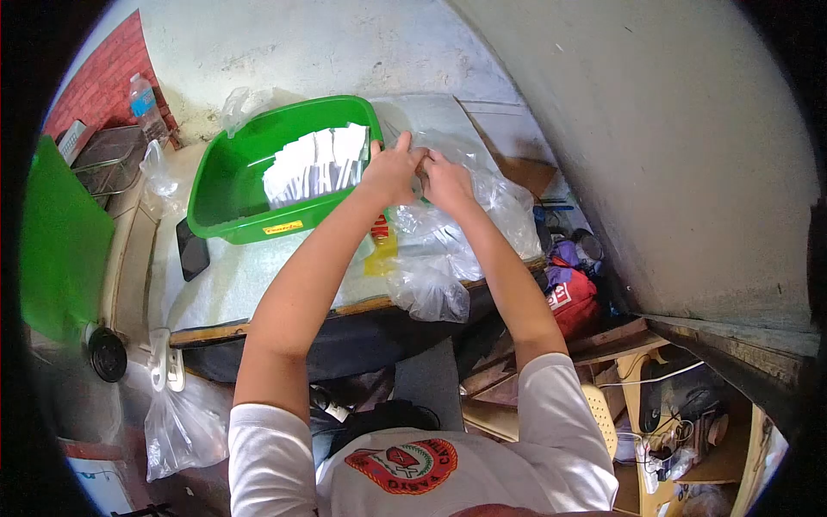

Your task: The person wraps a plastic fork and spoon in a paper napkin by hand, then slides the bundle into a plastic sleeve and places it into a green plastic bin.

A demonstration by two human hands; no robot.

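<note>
My left hand [392, 175] is beside the right rim of a green plastic basin [245, 226], with some fingers raised and others pinching at thin clear plastic. My right hand [446, 181] meets it, fingertips closed together on the same clear plastic bag [474, 155]. Just what lies between the fingertips is partly hidden. Inside the basin stands a row of white folded packets [314, 164]. More clear plastic bags [508, 207] lie crumpled under and right of my right hand. A yellow printed wrapper [382, 250] pokes out below my left wrist.
A black phone [192, 250] lies left of the basin. Behind it stand a water bottle [146, 108] and a wire basket [112, 159]. A bunched bag [428, 289] overhangs the table's front edge. At right is a grey panel [672, 155], with a red bag [573, 302] below.
</note>
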